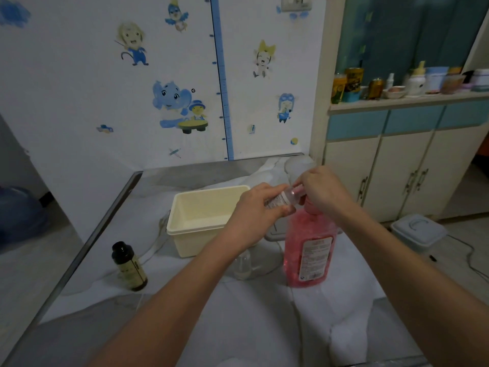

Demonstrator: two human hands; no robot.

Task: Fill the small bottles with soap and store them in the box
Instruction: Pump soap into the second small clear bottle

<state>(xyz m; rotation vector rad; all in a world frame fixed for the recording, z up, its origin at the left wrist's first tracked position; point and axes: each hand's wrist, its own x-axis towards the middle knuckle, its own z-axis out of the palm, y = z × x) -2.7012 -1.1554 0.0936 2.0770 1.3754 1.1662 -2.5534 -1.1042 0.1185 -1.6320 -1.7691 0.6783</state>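
Left hand (pixel 260 205) grips small clear bottle (pixel 281 199) above counter (pixel 238 313), long axis near level, neck pointing right. Right hand (pixel 322 189) pinches its neck end. Pink soap bottle (pixel 309 250) upright directly below. Cream box (pixel 201 218) just behind, nearer left hand.

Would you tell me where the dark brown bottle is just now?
In the head view, the dark brown bottle stands upright at lower left, just left of and nearer than the cream box.
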